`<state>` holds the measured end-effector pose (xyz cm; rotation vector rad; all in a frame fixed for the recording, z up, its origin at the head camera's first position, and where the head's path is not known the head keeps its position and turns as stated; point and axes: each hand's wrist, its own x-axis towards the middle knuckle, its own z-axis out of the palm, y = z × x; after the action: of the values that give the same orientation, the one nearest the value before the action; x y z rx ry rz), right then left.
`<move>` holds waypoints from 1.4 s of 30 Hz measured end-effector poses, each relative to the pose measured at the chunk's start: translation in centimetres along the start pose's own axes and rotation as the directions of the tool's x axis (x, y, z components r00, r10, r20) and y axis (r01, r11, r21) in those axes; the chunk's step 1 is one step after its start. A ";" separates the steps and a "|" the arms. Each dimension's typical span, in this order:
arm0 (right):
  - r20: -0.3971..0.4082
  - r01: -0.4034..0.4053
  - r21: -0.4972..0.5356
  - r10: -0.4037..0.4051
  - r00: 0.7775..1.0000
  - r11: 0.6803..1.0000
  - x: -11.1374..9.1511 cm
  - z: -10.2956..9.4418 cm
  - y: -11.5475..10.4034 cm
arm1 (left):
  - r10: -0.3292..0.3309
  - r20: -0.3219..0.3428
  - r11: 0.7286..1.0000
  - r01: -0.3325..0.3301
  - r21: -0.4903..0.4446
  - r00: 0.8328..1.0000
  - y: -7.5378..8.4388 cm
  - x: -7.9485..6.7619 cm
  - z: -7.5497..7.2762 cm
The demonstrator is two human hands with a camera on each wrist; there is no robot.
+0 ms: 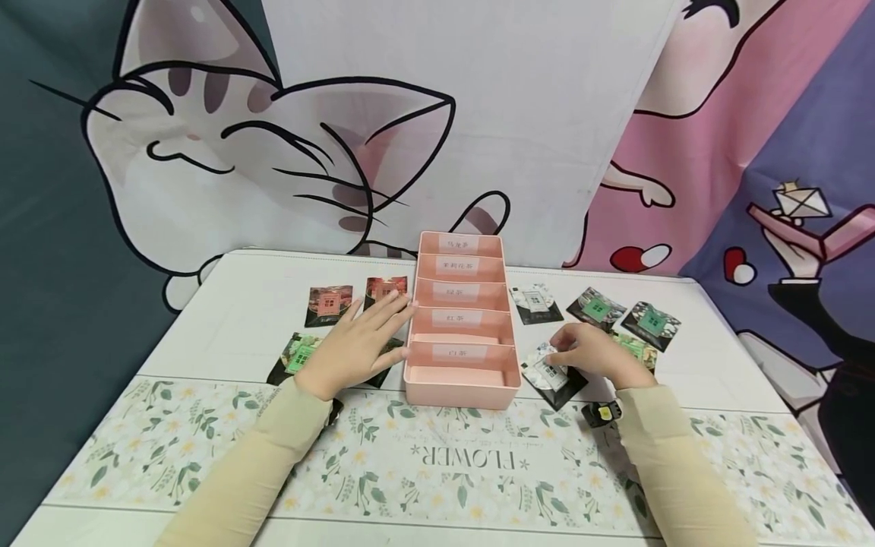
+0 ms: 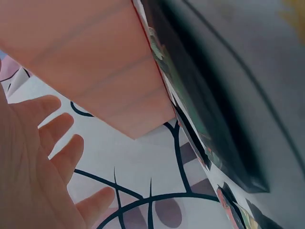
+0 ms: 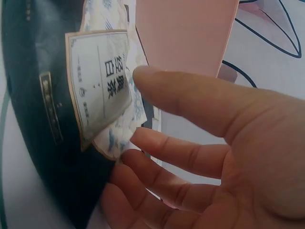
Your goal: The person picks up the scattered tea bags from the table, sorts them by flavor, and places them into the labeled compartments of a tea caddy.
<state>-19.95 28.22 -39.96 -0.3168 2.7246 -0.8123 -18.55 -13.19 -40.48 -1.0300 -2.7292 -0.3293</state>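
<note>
A pink box (image 1: 462, 396) with several labelled compartments stands mid-table. My right hand (image 1: 591, 354) is at a black tea sachet with a white label (image 1: 552, 374), lying to the right of the box. In the right wrist view, the thumb and loosely bent fingers (image 3: 178, 151) are right at the edge of this sachet (image 3: 97, 86), with a gap between thumb and forefinger. My left hand (image 1: 358, 346) spreads its fingers beside the box's left side, over the sachets there. The left wrist view shows this palm (image 2: 28, 162) with nothing gripped, near the box wall (image 2: 95, 62).
Left of the box lie red-labelled sachets (image 1: 330, 305) and a green-labelled one (image 1: 298, 353), plus one partly under my left hand. On the right are another white-labelled sachet (image 1: 536, 302) and several green ones (image 1: 652, 324). A patterned cloth backdrop (image 1: 424, 152) hangs behind the table.
</note>
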 end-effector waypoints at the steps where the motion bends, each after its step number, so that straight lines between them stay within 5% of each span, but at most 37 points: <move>1: -0.004 -0.007 0.002 0.007 1.000 1.000 0.0 0.1 0.0 | -0.002 0.005 1.000 0.002 0.001 1.000 0.0 -0.1 0.0; 8: -0.025 -0.074 0.051 0.075 0.997 0.996 -0.4 0.8 0.1 | 0.015 0.004 1.000 -0.015 -0.011 1.000 0.4 -0.2 0.2; 24: -0.128 -0.074 0.222 0.104 0.986 0.972 -0.5 0.1 -0.1 | 0.064 0.034 0.997 -0.063 -0.040 0.997 0.1 -0.4 0.3; 42: -0.249 -0.014 0.475 0.150 0.957 0.880 -0.8 -0.7 -0.5 | 0.112 0.015 0.993 -0.111 -0.049 0.994 -0.1 -0.1 0.0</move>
<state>-19.32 28.40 -39.00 0.0263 2.6383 -1.5525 -18.53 -13.37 -40.56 -1.1985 -2.6778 -0.3702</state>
